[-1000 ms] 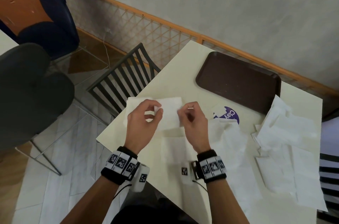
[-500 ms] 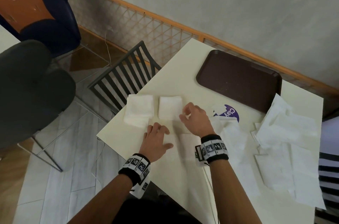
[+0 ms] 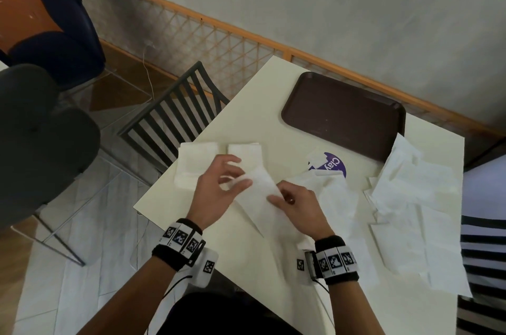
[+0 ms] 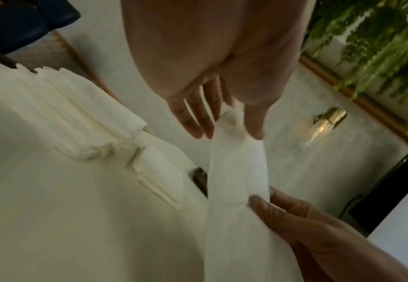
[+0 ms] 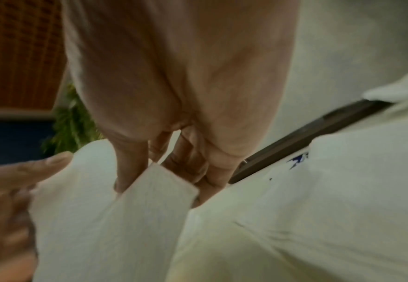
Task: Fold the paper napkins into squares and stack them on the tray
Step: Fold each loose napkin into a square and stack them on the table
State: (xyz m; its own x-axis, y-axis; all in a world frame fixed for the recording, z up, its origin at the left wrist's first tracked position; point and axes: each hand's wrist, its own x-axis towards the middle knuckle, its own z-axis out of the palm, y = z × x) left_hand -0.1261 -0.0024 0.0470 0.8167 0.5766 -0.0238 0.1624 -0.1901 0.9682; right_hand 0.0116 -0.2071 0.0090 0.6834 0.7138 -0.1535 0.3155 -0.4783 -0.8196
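Note:
Both hands hold one unfolded white napkin [image 3: 261, 197] lifted over the table's near left part. My left hand [image 3: 219, 186] pinches its far left edge between thumb and fingers [image 4: 232, 122]. My right hand [image 3: 294, 201] pinches its right edge [image 5: 159, 181]. Two folded napkin squares lie side by side beyond the hands, one at the table's left edge [image 3: 191, 162], the other [image 3: 246, 152] just right of it. The dark brown tray [image 3: 342, 112] sits bare at the far side. A loose heap of unfolded napkins [image 3: 416, 211] covers the table's right part.
A purple round sticker [image 3: 332, 166] shows on the cream table [image 3: 246, 110], partly under napkins. A black slatted chair [image 3: 175, 118] stands at the table's left edge, a grey chair [image 3: 35, 137] farther left. A lattice panel and wall run behind.
The second folded square was set down beside the first. Both hands then came back and lifted a fresh unfolded napkin off the table in front of me.

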